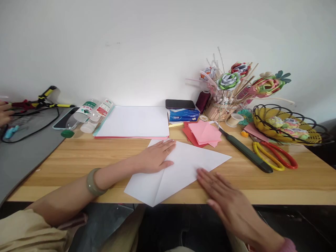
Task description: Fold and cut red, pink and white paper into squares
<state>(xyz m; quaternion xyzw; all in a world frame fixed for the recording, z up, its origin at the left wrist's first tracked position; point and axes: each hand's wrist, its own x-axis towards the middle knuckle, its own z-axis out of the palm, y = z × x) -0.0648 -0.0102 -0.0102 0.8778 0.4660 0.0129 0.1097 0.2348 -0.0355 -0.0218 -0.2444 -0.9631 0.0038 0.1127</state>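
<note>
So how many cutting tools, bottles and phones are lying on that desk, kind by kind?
Cutting tools: 2, the scissors and the utility knife
Bottles: 2, the green-label bottle and the red-label bottle
Phones: 2, the dark phone and the teal-edged phone
Total: 6

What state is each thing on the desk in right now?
White sheet: flat, creased.
Left hand: flat on the sheet.
Right hand: open, fingertips at the sheet's edge.
Bottles: lying down, one uncapped.
Green cap: off, on the desk.
Scissors: closed.
Phone: screen dark, atop a tissue pack.
</note>
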